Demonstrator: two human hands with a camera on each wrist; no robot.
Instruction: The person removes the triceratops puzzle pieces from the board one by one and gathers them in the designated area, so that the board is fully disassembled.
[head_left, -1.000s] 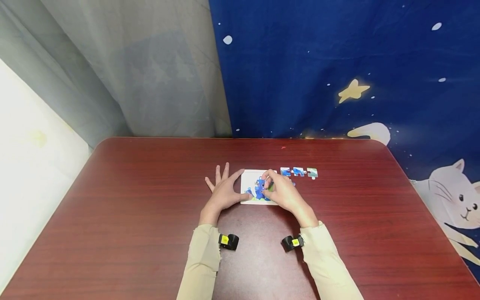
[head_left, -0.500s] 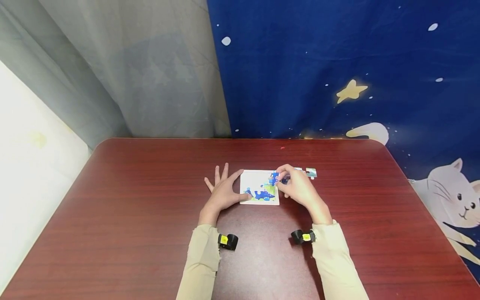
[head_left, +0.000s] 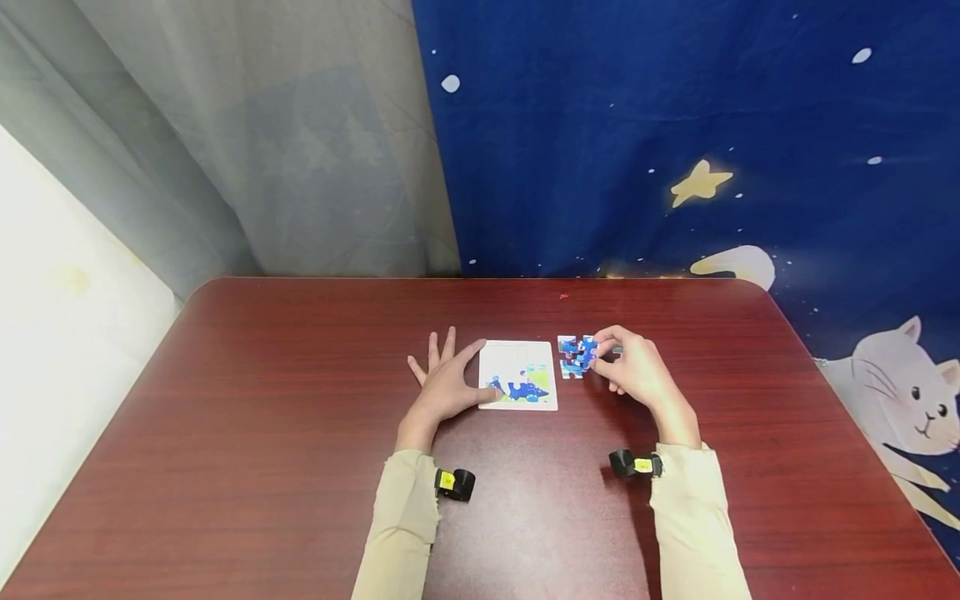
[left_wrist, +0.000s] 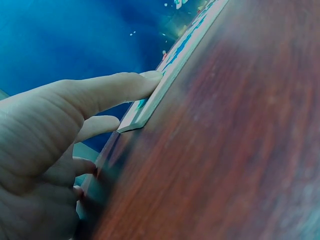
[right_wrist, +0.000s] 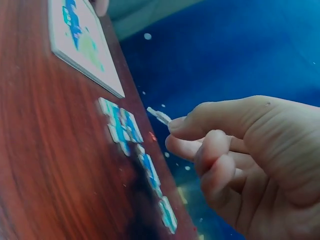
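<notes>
Hands: 2. Puzzle board: 1. Held piece: 1. Loose pieces: 4.

Left hand (head_left: 444,385): fingers spread apart, thumb pressing the puzzle board (head_left: 498,357) near its near-left corner, index at the far-left corner. Right hand (head_left: 636,367): thumb and index clamped on the held piece (right_wrist: 159,115), up off the bench (head_left: 300,433), right of the board. Board lies flat, printed pieces along its near part; can't count those.

Loose pieces (right_wrist: 168,215) lie flat just right of the board: two close together nearest it, then two strung out beyond. Head view: right hand and held piece partly block them.

Also: 1 small red bit (head_left: 564,296) near the far edge, 2 black wrist units (head_left: 462,485), grey curtain (head_left: 322,150) and blue curtain (head_left: 555,150) behind.
</notes>
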